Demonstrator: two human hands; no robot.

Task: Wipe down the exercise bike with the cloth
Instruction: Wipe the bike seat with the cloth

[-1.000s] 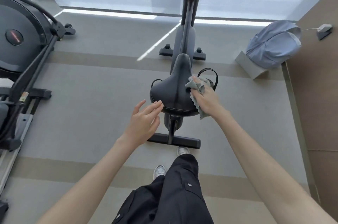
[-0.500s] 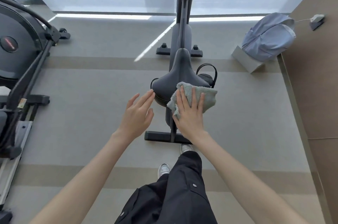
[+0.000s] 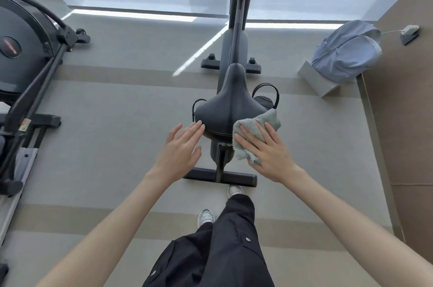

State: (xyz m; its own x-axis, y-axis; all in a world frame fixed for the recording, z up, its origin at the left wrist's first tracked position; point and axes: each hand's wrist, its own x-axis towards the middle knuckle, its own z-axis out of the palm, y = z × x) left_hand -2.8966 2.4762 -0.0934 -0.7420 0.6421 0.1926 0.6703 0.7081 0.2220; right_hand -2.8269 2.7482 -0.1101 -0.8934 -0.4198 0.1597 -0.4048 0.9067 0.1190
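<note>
The black exercise bike (image 3: pixel 236 38) stands straight ahead, its wide black saddle (image 3: pixel 228 108) just in front of me. A pale grey-green cloth (image 3: pixel 260 122) lies over the saddle's rear right corner. My right hand (image 3: pixel 267 153) presses flat on the cloth with straight, spread fingers. My left hand (image 3: pixel 181 148) is open, and its fingertips touch the saddle's rear left edge. Below the saddle the seat post and rear foot bar (image 3: pixel 220 177) show between my hands.
A dark elliptical machine (image 3: pixel 25 57) fills the left side. A light blue backpack (image 3: pixel 346 52) leans on a grey block by the brown wall (image 3: pixel 403 111) at right. My legs and shoes (image 3: pixel 206 216) stand behind the bike. Grey floor lies all round.
My right hand slid the cloth from the saddle's rear middle to its rear right corner. Earlier it held the cloth bunched at the right side. The left hand stayed by the left edge.
</note>
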